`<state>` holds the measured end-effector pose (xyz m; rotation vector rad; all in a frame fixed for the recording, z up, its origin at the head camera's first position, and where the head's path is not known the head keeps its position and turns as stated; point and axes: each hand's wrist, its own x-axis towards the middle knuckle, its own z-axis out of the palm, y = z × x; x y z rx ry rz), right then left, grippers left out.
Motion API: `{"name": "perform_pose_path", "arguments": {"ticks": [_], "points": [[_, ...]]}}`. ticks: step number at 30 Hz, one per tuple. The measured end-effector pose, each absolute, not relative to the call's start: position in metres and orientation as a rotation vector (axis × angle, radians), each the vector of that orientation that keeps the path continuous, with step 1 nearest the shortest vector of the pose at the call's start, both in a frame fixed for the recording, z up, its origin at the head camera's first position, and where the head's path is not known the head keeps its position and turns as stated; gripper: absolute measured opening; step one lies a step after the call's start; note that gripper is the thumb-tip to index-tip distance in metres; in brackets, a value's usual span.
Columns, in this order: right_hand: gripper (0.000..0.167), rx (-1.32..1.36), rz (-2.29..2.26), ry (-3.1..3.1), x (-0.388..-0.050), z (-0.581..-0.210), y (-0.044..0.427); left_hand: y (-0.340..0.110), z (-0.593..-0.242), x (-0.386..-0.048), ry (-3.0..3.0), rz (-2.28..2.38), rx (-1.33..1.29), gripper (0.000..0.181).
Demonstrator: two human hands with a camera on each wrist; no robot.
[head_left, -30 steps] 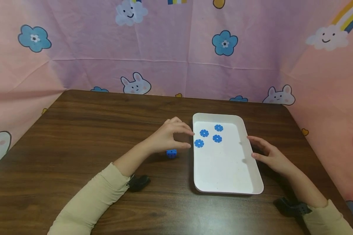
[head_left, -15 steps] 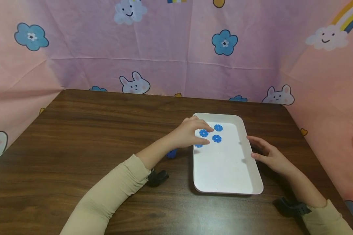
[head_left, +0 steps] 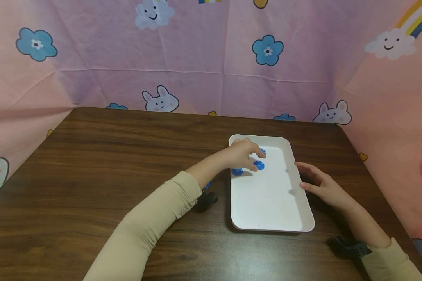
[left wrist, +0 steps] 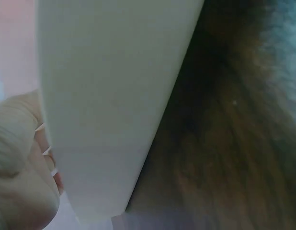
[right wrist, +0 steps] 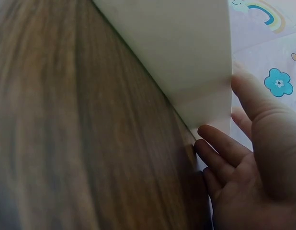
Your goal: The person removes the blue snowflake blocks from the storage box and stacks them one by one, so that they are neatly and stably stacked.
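Observation:
My left hand [head_left: 244, 153] is over the far left part of a white tray [head_left: 272, 207], its thumb and fingers apart with nothing seen between them. Below and around it, several blue snowflake discs lie in the tray; one disc [head_left: 259, 165] shows by the thumb tip and another [head_left: 237, 171] by the left wall. The hand covers part of the group. My right hand [head_left: 325, 187] is at the tray's right side, its loosely bent fingers at the rim. In the right wrist view its thumb and fingers are against the tray's outer wall [right wrist: 186, 52].
Another blue disc [head_left: 208, 185] lies on the brown wooden table [head_left: 126, 156] left of the tray, mostly hidden by the left forearm. Patterned pink cloth [head_left: 197, 50] hangs behind the table. Each wrist wears a black strap device [head_left: 348, 248].
My left hand has moved right, from beside the tray's left rim to over the discs inside it. The right hand and tray have stayed in place.

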<state>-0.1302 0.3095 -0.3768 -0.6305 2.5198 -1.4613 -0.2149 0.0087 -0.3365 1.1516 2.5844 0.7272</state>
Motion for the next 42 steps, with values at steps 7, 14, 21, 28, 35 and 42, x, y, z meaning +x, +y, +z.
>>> {"name": "perform_pose_path", "arguments": {"ticks": [7,14,21,28,35,42], "points": [[0.057,-0.658,-1.492,2.505,-0.131,-0.377,0.309,0.019,-0.341,-0.223,2.588,0.664,1.092,0.043],[0.057,-0.639,-1.479,2.512,-0.130,-0.377,0.309,0.023,-0.345,-0.229,2.560,0.672,1.081,0.042],[0.057,-0.641,-1.478,2.515,-0.130,-0.375,0.308,0.025,-0.344,-0.231,2.570,0.624,1.077,0.041],[0.057,-0.655,-1.474,2.516,-0.131,-0.378,0.309,0.027,-0.347,-0.231,2.599,0.581,1.075,0.031],[0.057,-0.659,-1.497,2.496,-0.132,-0.380,0.310,0.028,-0.350,-0.233,2.592,0.596,1.073,0.025],[0.057,-0.654,-1.492,2.496,-0.132,-0.380,0.310,0.027,-0.351,-0.233,2.572,0.580,1.088,0.022]]}}
